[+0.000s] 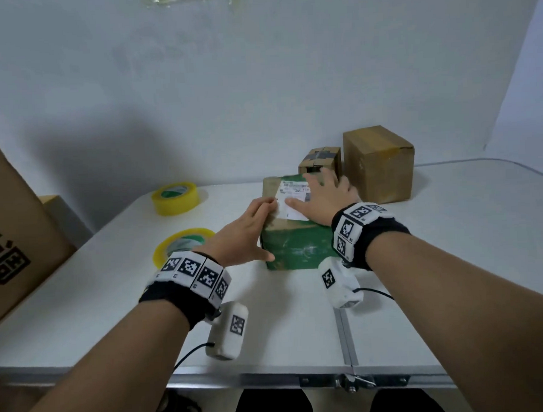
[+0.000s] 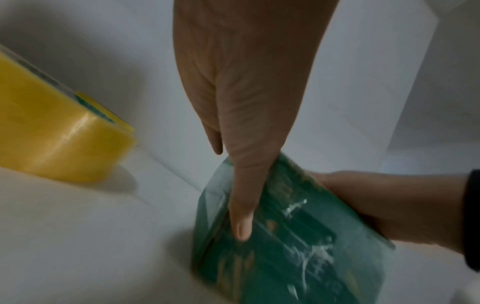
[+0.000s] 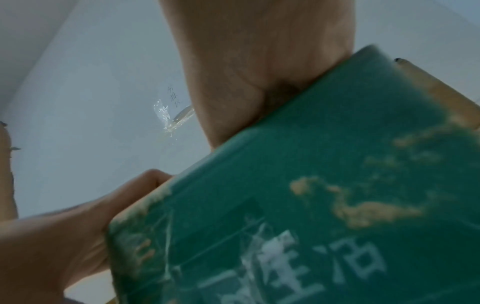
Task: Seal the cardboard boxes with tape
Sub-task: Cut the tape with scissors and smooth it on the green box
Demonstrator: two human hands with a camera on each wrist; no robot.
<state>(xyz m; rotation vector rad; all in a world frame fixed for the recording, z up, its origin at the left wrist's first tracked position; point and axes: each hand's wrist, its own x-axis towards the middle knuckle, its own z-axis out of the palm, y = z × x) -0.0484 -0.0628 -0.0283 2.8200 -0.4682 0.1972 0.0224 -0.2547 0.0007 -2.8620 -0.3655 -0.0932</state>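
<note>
A worn green cardboard box with a white shipping label on top stands mid-table. My left hand lies over its top left edge, fingers straight on the top. Its thumb stretches down the green front face. My right hand presses flat on the top, fingers spread over the label. From the right wrist, the printed green side fills the view under my palm. A yellow tape roll lies just left of my left wrist; a second roll sits farther back.
Behind the green box stand a small brown box with dark tape and a taller taped brown box. A large printed carton leans at the left table edge. The white folding table meets a wall at the back.
</note>
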